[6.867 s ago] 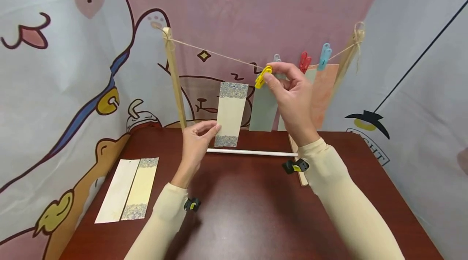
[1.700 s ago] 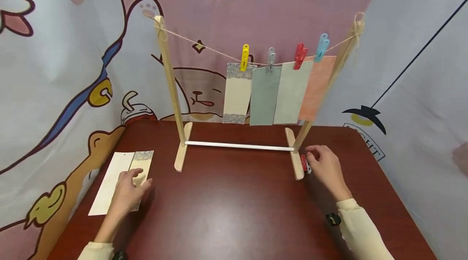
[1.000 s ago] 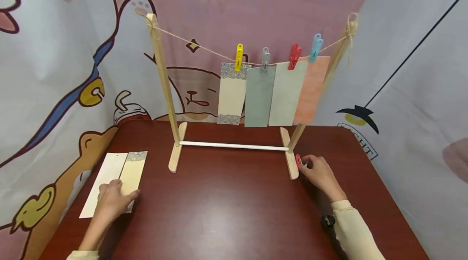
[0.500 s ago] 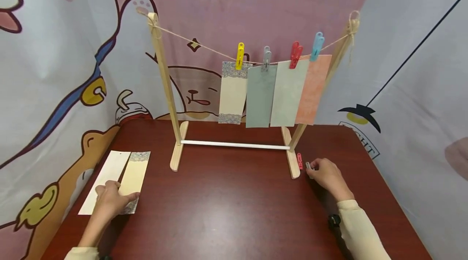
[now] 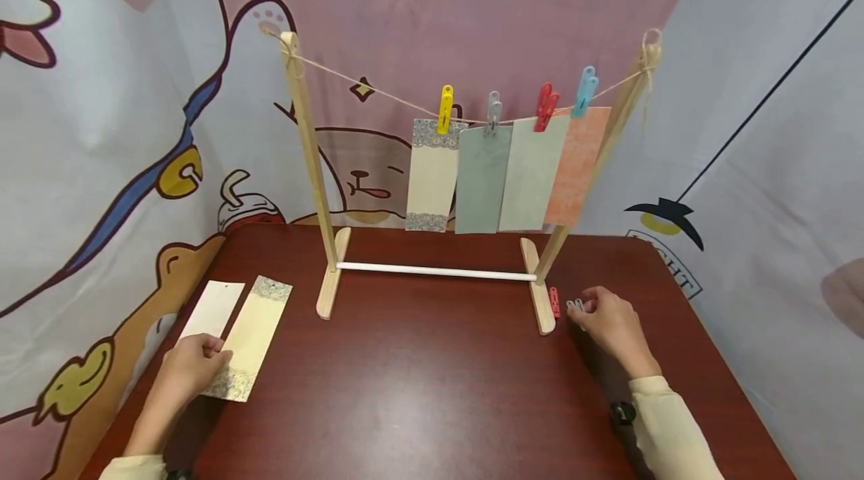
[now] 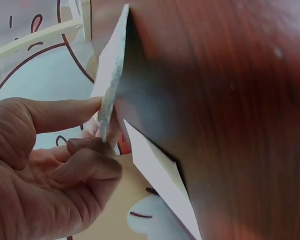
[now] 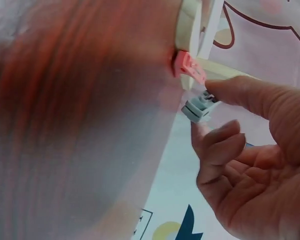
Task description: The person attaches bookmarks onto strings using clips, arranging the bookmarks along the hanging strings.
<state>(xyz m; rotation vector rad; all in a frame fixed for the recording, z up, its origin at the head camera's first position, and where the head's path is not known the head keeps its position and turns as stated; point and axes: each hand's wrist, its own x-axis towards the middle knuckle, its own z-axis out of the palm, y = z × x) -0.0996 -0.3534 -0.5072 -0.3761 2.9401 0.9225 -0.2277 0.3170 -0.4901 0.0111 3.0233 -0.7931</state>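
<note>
My left hand [image 5: 189, 371] pinches a cream bookmark [image 5: 253, 330] with lace-patterned ends by its left edge. In the left wrist view that bookmark [image 6: 112, 70] is seen nearly edge-on, raised off the table between thumb and fingers. A plain white bookmark [image 5: 212, 307] lies beside it, partly covered by the hand. At the right, my right hand [image 5: 614, 326] pinches a grey clothespin [image 5: 575, 305]. The right wrist view has the grey clothespin [image 7: 197, 107] between thumb and fingertip. A red clothespin [image 5: 554, 302] lies against the stand's right foot.
A wooden stand with a white crossbar [image 5: 439, 271] bears a string [image 5: 364, 84]. Cards hang from it: a lace-ended one [image 5: 432, 180], a grey-green one [image 5: 482, 180], a pale one [image 5: 533, 172] and an orange one [image 5: 577, 165]. Yellow, grey, red and blue clothespins hold them.
The lace-ended card now hangs under the yellow clothespin. My left hand has taken another cream bookmark and drawn it away from the white one. My right hand has picked up the grey clothespin.
</note>
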